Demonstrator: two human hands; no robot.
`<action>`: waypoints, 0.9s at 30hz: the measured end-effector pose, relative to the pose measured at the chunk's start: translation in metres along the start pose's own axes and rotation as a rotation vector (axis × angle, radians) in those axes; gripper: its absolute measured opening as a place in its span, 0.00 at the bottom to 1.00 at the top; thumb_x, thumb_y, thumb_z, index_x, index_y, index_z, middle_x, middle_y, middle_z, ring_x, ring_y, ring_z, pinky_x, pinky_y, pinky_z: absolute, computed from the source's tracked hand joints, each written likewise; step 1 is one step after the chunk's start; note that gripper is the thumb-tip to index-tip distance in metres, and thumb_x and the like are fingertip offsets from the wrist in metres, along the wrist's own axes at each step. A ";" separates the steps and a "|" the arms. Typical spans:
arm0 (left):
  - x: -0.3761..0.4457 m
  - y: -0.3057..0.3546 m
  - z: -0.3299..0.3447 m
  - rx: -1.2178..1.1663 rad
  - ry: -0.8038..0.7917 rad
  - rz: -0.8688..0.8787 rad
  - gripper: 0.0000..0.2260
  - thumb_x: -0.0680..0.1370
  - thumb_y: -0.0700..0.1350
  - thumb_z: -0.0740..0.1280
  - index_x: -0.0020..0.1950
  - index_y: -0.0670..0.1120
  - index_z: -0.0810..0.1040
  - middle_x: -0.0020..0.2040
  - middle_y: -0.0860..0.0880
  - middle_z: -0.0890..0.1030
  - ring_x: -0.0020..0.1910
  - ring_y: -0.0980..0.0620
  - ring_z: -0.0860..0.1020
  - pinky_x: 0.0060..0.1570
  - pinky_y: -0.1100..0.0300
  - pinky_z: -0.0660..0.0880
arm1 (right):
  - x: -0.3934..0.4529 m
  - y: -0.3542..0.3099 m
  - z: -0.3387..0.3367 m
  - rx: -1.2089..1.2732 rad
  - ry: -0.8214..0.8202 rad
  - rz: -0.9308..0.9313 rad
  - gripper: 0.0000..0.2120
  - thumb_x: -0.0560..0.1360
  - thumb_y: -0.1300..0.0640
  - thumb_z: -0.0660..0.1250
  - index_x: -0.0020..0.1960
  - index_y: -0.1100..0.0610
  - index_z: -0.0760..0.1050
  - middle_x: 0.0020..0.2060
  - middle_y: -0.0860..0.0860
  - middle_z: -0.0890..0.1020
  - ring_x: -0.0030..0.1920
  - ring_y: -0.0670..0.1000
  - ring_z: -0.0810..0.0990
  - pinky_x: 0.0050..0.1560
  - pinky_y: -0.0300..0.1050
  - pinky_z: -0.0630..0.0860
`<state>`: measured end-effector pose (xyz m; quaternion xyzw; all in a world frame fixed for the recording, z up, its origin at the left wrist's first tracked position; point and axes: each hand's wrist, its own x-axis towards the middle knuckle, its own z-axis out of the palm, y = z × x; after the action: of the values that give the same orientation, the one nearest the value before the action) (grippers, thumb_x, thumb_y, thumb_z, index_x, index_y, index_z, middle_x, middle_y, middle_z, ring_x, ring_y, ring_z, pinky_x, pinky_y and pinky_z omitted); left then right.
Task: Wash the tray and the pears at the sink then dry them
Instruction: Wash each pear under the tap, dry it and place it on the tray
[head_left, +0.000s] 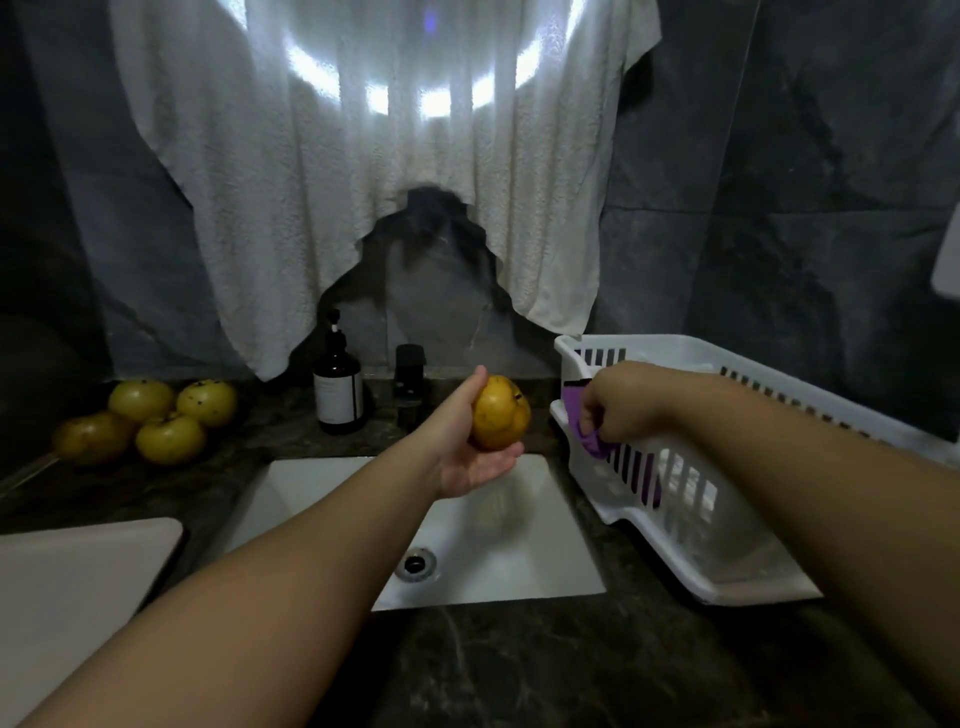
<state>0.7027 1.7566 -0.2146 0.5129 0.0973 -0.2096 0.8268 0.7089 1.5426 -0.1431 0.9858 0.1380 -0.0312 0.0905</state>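
My left hand (467, 457) holds a yellow pear (500, 413) above the white sink (524, 545), its palm under the fruit and its thumb up along the side. My right hand (621, 402) pinches a purple cloth (584, 426) that hangs over the left wall of the white dish rack (691, 514). Several more yellow pears (150, 421) lie in a heap on the dark counter at the back left. A pale tray (78, 582) lies flat on the counter at the near left.
A dark soap pump bottle (338, 389) and a black tap (410, 387) stand behind the sink. A white towel (374, 182) hangs over the wall above them. The drain (415, 564) sits in the sink floor. Dark marble counter (519, 670) runs along the front.
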 end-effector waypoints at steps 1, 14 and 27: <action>-0.003 -0.001 -0.003 -0.025 -0.001 -0.005 0.36 0.75 0.70 0.69 0.70 0.44 0.76 0.60 0.40 0.81 0.46 0.45 0.83 0.37 0.56 0.83 | -0.002 -0.001 -0.001 0.023 -0.014 0.011 0.07 0.72 0.56 0.73 0.43 0.44 0.79 0.40 0.42 0.80 0.42 0.45 0.78 0.37 0.38 0.69; -0.062 0.010 -0.101 -0.267 0.023 0.064 0.34 0.77 0.63 0.72 0.72 0.39 0.73 0.64 0.34 0.79 0.51 0.38 0.84 0.40 0.46 0.85 | 0.031 -0.164 0.017 0.823 0.088 -0.271 0.51 0.67 0.40 0.79 0.81 0.41 0.52 0.66 0.45 0.70 0.58 0.46 0.76 0.50 0.39 0.73; -0.179 0.033 -0.270 -0.166 0.439 0.237 0.28 0.80 0.68 0.61 0.64 0.45 0.73 0.47 0.43 0.74 0.42 0.44 0.80 0.42 0.49 0.80 | 0.081 -0.373 0.022 0.978 0.154 -0.416 0.46 0.64 0.45 0.82 0.76 0.46 0.63 0.62 0.48 0.75 0.59 0.50 0.77 0.58 0.47 0.77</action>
<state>0.5716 2.0535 -0.2437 0.4845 0.2304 0.0140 0.8438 0.6827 1.9127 -0.2349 0.8641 0.3062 -0.0367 -0.3979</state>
